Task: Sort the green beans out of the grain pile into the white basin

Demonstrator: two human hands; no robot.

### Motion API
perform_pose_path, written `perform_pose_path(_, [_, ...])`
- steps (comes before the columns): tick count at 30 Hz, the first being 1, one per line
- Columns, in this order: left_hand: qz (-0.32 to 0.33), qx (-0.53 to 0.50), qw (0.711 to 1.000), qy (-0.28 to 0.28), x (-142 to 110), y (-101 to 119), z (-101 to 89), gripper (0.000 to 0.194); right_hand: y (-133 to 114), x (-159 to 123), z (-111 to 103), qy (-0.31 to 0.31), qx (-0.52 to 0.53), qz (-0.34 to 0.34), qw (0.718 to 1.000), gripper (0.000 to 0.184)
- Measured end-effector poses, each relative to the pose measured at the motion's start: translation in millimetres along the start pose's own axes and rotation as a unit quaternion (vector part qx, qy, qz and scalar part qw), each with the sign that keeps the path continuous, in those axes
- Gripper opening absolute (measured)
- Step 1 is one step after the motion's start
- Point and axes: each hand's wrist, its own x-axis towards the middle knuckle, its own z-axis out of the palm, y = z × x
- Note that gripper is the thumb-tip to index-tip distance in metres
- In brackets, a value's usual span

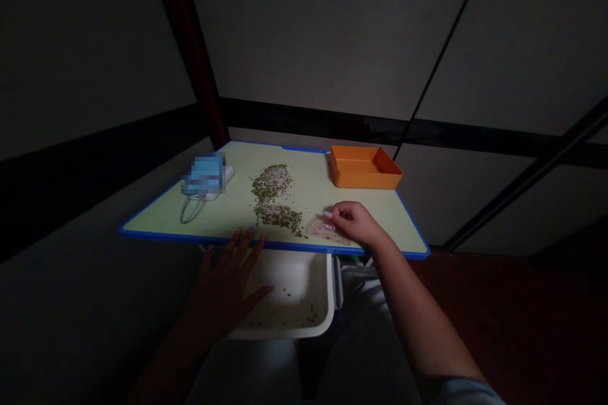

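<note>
Right hand [354,221] pinches the pink-marked protractor [316,226] near the front edge of the worktop [308,186], left hand [230,272] spread empty: likely light, stiff, slippery plastic, best held by its curved rim.

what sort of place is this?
Probably a dim indoor room, perhaps in a home, though that's a guess. Signs: pale wall panels with dark trim, a dark red floor, and a small blue-edged table bearing heaps of small grains.
</note>
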Motion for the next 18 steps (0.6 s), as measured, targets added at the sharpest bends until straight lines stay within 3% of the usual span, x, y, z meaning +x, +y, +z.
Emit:
perform_pose_path(6, [0.001,-0.003,1.0,-0.008,1.3,1.2,-2.3,0.078,0.1,0.6,1.1,0.011,-0.016,-0.002,1.0,0.035])
perform_pose_path(18, [0.001,-0.003,1.0,0.001,-0.2,1.1,-2.2,0.079,-5.8,-0.6,0.3,-0.033,-0.007,-0.018,0.999,0.035])
